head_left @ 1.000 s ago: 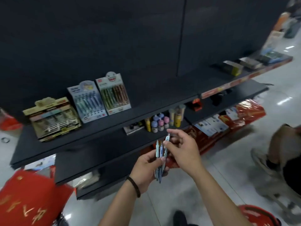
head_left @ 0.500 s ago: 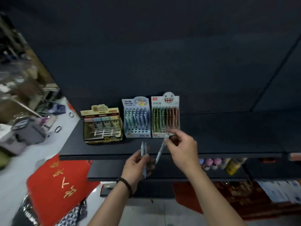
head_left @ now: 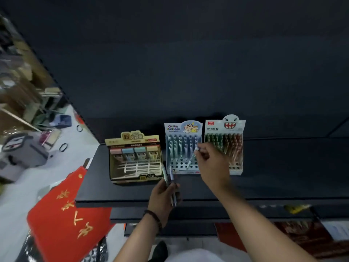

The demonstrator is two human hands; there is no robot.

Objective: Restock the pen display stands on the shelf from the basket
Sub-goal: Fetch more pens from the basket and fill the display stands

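Observation:
Three display stands sit side by side on the black shelf (head_left: 283,167): a gold box stand (head_left: 135,157), a light blue cartoon pen stand (head_left: 182,146) and a white monster-face pen stand (head_left: 224,142). My right hand (head_left: 211,163) pinches a single pen (head_left: 191,158) by its top, with the tip down over the holes at the front of the blue stand. Below it, in front of the shelf edge, my left hand (head_left: 164,193) grips a small bunch of pens (head_left: 171,183) upright. The basket is out of view.
A red bag with gold characters (head_left: 66,216) lies at the lower left beside the shelf end. Lower shelves (head_left: 245,212) jut out under the top one. Boxes and clutter (head_left: 22,144) cover the floor at far left. A dark back panel rises behind the stands.
The view has closed in on the stands. My right hand has carried its pen up and forward from in front of the shelf to the blue stand. My left hand has followed with the bunch.

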